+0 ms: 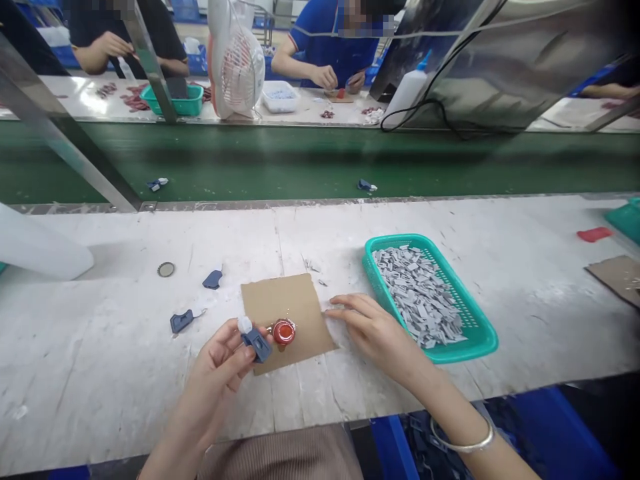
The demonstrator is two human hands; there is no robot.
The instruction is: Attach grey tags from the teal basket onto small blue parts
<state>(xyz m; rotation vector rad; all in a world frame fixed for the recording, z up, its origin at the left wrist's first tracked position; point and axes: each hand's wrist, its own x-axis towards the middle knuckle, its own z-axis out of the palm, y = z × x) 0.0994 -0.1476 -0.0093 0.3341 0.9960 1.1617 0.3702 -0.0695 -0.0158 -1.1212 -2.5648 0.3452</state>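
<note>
A small dark blue plastic part with a whitish rounded tip (257, 344) is pinched between the thumb and fingers of my left hand (220, 363). Just beyond it, a small round dish of glossy red liquid (285, 331) sits on a square of brown cardboard (300, 297). My right hand (377, 333) is at the cardboard's right edge, fingers stretched out and apart, with no object visible in them. Close to its right stands a green plastic basket (480, 333) full of small grey pieces (417, 290). Two similar blue parts, one nearer (181, 321) and one farther (213, 279), lie left of the cardboard.
A bottle cap (166, 269) and a white bottle (45, 243) are on the left of the white table (115, 373). Beyond runs a green belt (260, 160) carrying two blue parts. Across it, people work near a fan (243, 70). Metal posts (65, 127) rise at left.
</note>
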